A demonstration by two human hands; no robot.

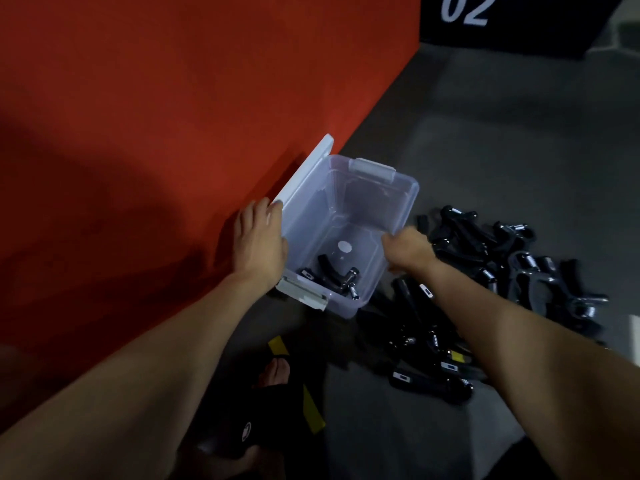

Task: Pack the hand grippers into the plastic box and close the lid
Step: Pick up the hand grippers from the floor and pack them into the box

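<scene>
The left hand (pixel 258 242) lies flat with straight fingers against the left wall of the clear, rectangular plastic box (pixel 398 199), its fingertips reaching the lower edge of the white lid (pixel 304 169). The right hand (pixel 408 249) is at the box's right rim, fingers curled over the edge, though the grip itself is turned away and cannot be told for sure.

The box stands open on the grey floor (pixel 485 133), hard against a red padded block (pixel 173 116); its one lid is propped upright against that block. Two pale latches show, one at the far end (pixel 372 169), one at the near end (pixel 303 292). Inside, at the near end of the bottom, lies one black hand gripper with a metal spring (pixel 337 275); another may lie under it.

To the right of the box, a loose heap of black hand grippers (pixel 502 271) spreads over the floor, too tangled to count. A foot in a black sandal (pixel 273 375) shows below.
</scene>
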